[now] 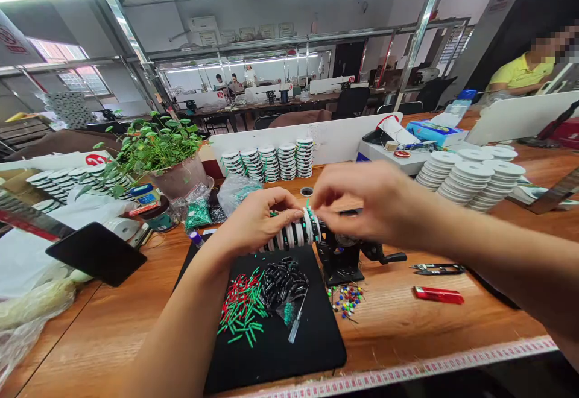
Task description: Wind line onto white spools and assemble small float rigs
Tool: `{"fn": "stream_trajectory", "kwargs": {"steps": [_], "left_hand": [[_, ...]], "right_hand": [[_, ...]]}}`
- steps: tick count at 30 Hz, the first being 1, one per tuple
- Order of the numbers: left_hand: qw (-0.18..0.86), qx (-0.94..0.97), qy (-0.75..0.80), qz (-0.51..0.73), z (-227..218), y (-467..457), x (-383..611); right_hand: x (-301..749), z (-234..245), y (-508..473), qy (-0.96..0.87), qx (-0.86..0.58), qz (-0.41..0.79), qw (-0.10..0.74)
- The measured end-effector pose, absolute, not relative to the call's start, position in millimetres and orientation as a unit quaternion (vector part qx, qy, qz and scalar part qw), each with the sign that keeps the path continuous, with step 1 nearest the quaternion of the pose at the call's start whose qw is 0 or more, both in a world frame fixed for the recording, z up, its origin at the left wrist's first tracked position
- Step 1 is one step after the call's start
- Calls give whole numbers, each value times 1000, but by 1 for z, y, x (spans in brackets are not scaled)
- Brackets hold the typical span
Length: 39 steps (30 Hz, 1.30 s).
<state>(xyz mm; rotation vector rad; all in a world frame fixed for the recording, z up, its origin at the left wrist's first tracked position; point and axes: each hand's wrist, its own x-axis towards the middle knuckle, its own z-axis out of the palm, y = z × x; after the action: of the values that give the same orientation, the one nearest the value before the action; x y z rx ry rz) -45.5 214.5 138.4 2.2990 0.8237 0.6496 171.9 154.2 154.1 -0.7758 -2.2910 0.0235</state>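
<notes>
Loose red-green pieces (241, 295) on black mat (307, 344), seemingly unused. Left hand (262, 217) gripping spool row (299, 234) above mat; 5 banded stacks (270, 166) behind, apparently done. Right hand (364, 198) blurred beside row, cannot tell grip. Farther right, plain white spools (468, 184) seemingly remaining.

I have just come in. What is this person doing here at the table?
The left hand holds a row of white spools near the far edge of a black mat. The right hand, blurred, is at the row's right end; its grip is unclear. Red and green pieces and black pieces lie on the mat.
</notes>
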Motion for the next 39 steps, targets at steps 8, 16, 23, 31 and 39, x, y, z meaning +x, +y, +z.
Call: {"fn": "stream_trajectory", "kwargs": {"steps": [8, 16, 23, 31, 39], "left_hand": [[284, 867, 315, 261, 138, 211, -43], [271, 869, 313, 272, 138, 210, -42], [296, 863, 306, 273, 139, 211, -41], [277, 870, 312, 265, 139, 211, -39], [267, 872, 308, 270, 137, 213, -39]], "right_hand": [[144, -7, 87, -960, -195, -125, 161], [166, 49, 105, -935, -225, -78, 264], [181, 105, 166, -854, -358, 31, 377], [177, 115, 187, -895, -325, 22, 304], [183, 121, 146, -817, -316, 11, 483]]}}
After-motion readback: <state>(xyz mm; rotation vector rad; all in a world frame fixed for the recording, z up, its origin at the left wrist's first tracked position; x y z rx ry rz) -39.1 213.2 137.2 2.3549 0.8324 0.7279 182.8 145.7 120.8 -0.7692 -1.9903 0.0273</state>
